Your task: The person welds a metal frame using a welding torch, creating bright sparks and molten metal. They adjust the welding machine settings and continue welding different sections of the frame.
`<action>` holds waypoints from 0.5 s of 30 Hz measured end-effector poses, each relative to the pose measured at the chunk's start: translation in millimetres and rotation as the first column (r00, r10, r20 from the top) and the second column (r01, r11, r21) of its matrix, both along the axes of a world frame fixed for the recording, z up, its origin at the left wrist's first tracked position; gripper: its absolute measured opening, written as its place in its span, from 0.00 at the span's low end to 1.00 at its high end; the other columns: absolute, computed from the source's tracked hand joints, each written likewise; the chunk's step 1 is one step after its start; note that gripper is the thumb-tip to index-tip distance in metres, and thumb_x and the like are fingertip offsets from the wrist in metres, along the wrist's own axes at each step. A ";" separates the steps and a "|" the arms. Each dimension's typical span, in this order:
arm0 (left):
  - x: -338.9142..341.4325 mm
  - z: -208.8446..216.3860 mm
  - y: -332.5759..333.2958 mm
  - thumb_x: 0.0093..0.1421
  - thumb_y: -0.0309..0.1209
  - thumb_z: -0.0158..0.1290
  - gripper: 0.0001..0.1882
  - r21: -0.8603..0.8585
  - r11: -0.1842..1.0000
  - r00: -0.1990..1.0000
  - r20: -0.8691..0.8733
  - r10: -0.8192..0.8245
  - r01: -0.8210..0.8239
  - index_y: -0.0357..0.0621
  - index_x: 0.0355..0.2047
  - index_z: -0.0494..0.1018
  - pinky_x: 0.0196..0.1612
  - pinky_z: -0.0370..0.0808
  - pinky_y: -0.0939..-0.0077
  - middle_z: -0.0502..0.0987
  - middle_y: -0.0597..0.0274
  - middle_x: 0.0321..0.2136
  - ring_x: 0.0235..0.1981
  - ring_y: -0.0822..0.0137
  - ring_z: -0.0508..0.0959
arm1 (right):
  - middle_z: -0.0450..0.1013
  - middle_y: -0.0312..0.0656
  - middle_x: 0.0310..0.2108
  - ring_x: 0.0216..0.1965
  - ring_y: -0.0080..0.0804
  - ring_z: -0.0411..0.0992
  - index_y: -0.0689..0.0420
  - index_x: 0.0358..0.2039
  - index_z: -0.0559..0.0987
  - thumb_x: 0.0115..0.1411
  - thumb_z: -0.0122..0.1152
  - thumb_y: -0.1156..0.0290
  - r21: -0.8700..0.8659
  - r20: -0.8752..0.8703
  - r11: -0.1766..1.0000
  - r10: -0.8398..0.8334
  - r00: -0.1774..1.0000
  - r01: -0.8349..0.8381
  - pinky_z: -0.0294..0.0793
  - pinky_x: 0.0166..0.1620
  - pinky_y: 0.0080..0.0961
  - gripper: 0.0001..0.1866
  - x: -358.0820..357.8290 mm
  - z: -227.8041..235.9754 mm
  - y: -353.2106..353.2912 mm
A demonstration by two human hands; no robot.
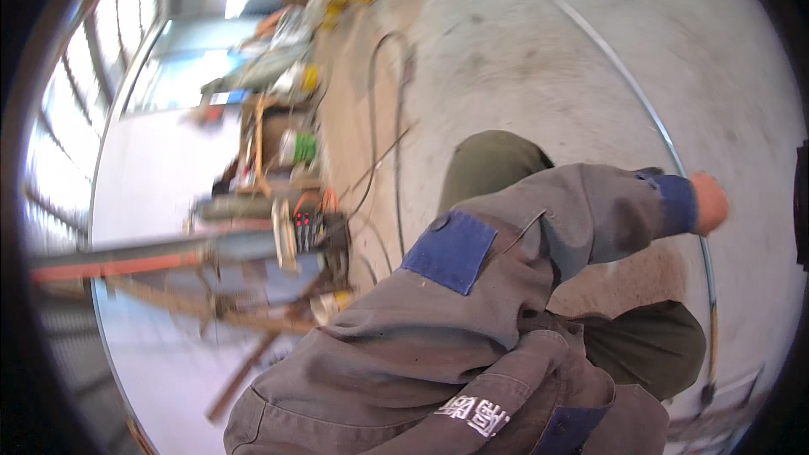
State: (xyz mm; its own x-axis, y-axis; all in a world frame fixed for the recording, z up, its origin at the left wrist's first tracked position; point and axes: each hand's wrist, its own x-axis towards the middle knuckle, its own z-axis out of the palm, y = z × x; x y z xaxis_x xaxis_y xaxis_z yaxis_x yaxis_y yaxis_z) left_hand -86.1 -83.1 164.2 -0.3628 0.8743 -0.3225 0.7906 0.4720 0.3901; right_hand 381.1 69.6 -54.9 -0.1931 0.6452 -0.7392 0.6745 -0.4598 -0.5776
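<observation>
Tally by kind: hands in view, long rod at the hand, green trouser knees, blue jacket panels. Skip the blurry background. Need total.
Hand: 1
Rod: 1
Green knees: 2
Blue panels: 3
Total: 7

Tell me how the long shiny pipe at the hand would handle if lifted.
The pipe is probably stiff, given its metallic shine. Long and thin, it may swing at its ends. Its smooth-looking surface could be slippery.
</observation>
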 end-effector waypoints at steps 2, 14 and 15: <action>-7.1 51.2 -35.2 0.52 0.40 0.69 0.12 -0.053 0.998 0.995 -0.095 0.023 -0.028 0.45 0.29 0.86 0.40 0.81 0.53 0.85 0.55 0.30 0.37 0.48 0.85 | 0.73 0.48 0.53 0.53 0.38 0.72 0.60 0.66 0.67 0.59 0.65 0.68 -0.074 -0.010 0.994 0.077 0.997 -0.078 0.72 0.57 0.39 0.35 -18.9 -5.1 8.6; 56.7 257.2 -257.2 0.59 0.48 0.66 0.25 -0.205 0.801 0.801 0.107 0.589 -0.562 0.35 0.41 0.78 0.45 0.79 0.48 0.83 0.42 0.37 0.44 0.41 0.83 | 0.75 0.47 0.50 0.50 0.38 0.74 0.60 0.63 0.70 0.61 0.64 0.63 -0.154 -0.070 0.918 0.360 0.930 -0.366 0.75 0.53 0.41 0.31 -124.5 -2.0 98.9; 55.2 258.5 -258.2 0.60 0.48 0.65 0.26 -0.211 0.797 0.785 0.158 0.599 -0.565 0.35 0.41 0.78 0.45 0.79 0.48 0.83 0.42 0.37 0.43 0.40 0.83 | 0.75 0.47 0.49 0.50 0.38 0.74 0.60 0.62 0.70 0.62 0.64 0.63 -0.153 -0.079 0.913 0.371 0.925 -0.379 0.75 0.53 0.42 0.30 -132.5 -0.5 100.6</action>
State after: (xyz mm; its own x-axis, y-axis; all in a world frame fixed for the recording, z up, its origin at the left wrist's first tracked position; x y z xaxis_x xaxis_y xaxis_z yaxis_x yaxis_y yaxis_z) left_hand -30.9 -341.3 422.8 -0.6974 0.4554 -0.5533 0.2554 0.8794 0.4018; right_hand 248.6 170.2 -55.4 -0.4346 0.3902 -0.8117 0.7895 -0.2686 -0.5519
